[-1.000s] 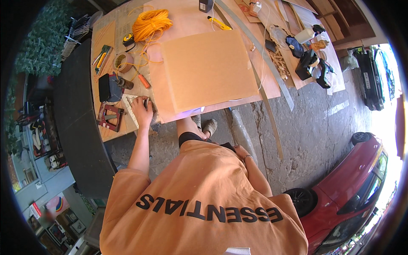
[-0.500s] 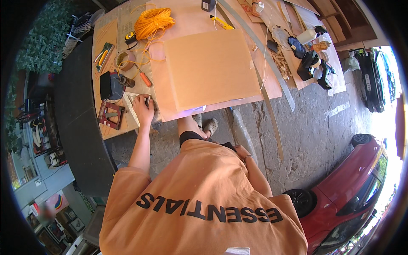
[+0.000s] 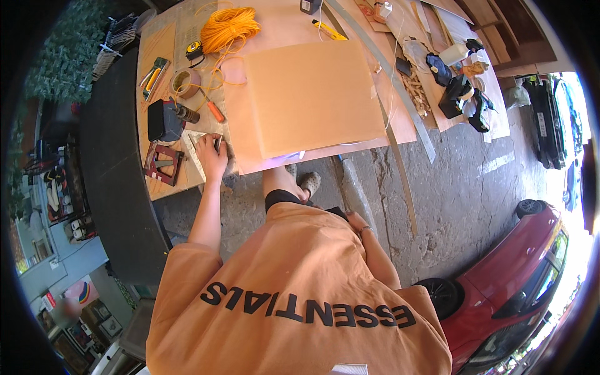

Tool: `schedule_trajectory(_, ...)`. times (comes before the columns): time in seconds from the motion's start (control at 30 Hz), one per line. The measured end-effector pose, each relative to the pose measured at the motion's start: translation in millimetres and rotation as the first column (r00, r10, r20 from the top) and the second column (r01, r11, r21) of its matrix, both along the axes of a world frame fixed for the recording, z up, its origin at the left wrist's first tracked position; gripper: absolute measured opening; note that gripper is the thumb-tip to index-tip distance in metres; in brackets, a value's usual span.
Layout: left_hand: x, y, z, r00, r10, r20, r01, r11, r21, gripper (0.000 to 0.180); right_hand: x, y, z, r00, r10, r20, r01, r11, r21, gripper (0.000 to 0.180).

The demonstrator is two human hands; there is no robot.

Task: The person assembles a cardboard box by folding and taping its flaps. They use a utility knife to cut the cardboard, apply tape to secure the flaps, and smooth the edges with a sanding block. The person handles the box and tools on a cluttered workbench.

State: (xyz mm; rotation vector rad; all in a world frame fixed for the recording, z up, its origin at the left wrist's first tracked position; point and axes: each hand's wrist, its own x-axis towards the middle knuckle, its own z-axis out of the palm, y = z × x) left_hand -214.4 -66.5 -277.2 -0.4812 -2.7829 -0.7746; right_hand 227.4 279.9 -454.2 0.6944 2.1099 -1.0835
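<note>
My left hand [image 3: 213, 159] is at the near left edge of the work table, over a pale flat piece [image 3: 192, 154] with a worn surface. Its fingers are curled around a short, dark pen-like stick [image 3: 217, 144]. By my lap, my right hand [image 3: 356, 222] rests beside something black [image 3: 338, 214]; its fingers are mostly hidden. An orange-handled screwdriver [image 3: 215, 112] lies just beyond my left hand. In front of me, a large square tan sheet [image 3: 315, 100] covers part of a wider board [image 3: 400, 128].
Left of the sheet are a dark red angle clamp [image 3: 164, 164], a phone [image 3: 155, 121], a tape roll [image 3: 186, 84], a tape measure [image 3: 194, 50] and yellow cord [image 3: 230, 30]. A yellow cutter [image 3: 329, 30], metal strip [image 3: 400, 81] and drill [image 3: 480, 112] are farther right.
The view has shifted slightly. My left hand stays at the table edge with its fingers still curled, and my right hand has not visibly moved.
</note>
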Motion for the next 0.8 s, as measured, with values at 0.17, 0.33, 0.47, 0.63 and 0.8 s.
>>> schedule_trajectory(0.17,0,0,-1,1.0,0.005,-0.011,-0.005,1.0,-0.002,0.024,-3,-1,6,0.997,-0.081,0.021,0.082,0.995,-0.053,0.043)
schedule_trajectory(0.33,0,0,-1,1.0,-0.01,-0.026,0.01,1.0,0.001,0.023,10,-3,-10,0.993,-0.098,-0.065,0.092,0.992,-0.089,0.045)
schedule_trajectory(0.47,-1,0,0,1.0,0.0,-0.004,0.0,1.0,-0.002,0.023,18,-6,-15,0.968,-0.253,0.005,0.25,0.953,-0.169,0.048)
schedule_trajectory(0.63,0,0,0,1.0,-0.005,-0.012,0.005,1.0,0.017,0.024,16,-10,-1,0.942,-0.323,0.09,0.335,0.92,-0.204,0.05)
schedule_trajectory(0.8,-1,0,-1,0.999,-0.021,-0.038,0.022,0.999,0.026,0.023,12,-7,6,0.955,-0.266,0.13,0.285,0.943,-0.173,0.047)
